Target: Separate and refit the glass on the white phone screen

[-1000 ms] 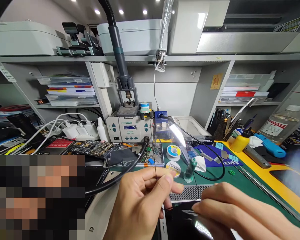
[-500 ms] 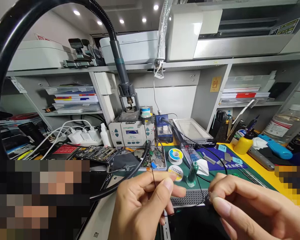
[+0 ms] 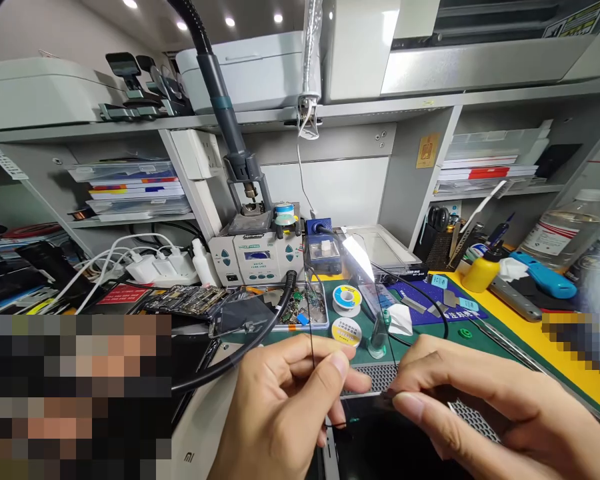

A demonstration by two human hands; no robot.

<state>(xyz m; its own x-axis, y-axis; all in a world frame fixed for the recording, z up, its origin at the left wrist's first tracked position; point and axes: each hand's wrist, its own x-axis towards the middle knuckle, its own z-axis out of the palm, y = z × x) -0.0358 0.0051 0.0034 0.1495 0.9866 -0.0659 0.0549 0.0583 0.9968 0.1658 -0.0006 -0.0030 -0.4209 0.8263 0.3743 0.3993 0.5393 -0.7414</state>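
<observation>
A thin transparent sheet with dark edges (image 3: 311, 333) stands upright in front of me, seen nearly clear through. My left hand (image 3: 300, 400) pinches its left side between thumb and fingers. On the right, my right hand (image 3: 445, 400) has thumb and forefinger closed at its lower right edge. Below both hands lies a dark-screened device (image 3: 390, 447) with a light metal frame, on a grey perforated mat (image 3: 375, 379). A pale device back with an MI logo (image 3: 200, 433) lies left of my left hand.
Behind the hands are a solder spool (image 3: 347, 300), a tray of small parts (image 3: 323, 320), a rework station (image 3: 260, 260) and circuit boards (image 3: 187, 301). A black hose (image 3: 240, 363) crosses at left. Tweezers (image 3: 510, 347) and a yellow bottle (image 3: 484, 270) are at right.
The view has shifted. My right hand has moved left and its fingertips are now at the sheet's lower edge. A bright reflection shows on the sheet. My left hand keeps its pinch.
</observation>
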